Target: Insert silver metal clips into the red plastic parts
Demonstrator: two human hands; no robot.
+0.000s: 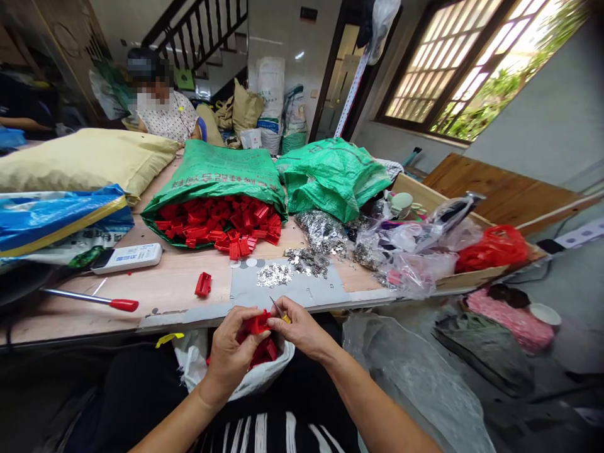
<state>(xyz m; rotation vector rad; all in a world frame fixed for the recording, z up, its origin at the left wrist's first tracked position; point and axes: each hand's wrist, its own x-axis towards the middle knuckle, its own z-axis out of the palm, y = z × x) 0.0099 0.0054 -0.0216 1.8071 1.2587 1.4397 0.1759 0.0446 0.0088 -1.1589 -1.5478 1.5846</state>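
Left hand (230, 353): is gripping a clip (258, 323) — above the bag (192, 366).
Right hand (302, 331): is pinching a tool (278, 309) above the bag.

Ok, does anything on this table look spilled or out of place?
Yes. Red plastic clips spill from the open green sack onto the table, and one stray clip lies apart. Small silver metal pieces lie scattered across the grey sheet. The left hand holds another clip, the right hand a thin tool.

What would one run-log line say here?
left hand: holds red piece | right hand: holds thin tool | below: white bag
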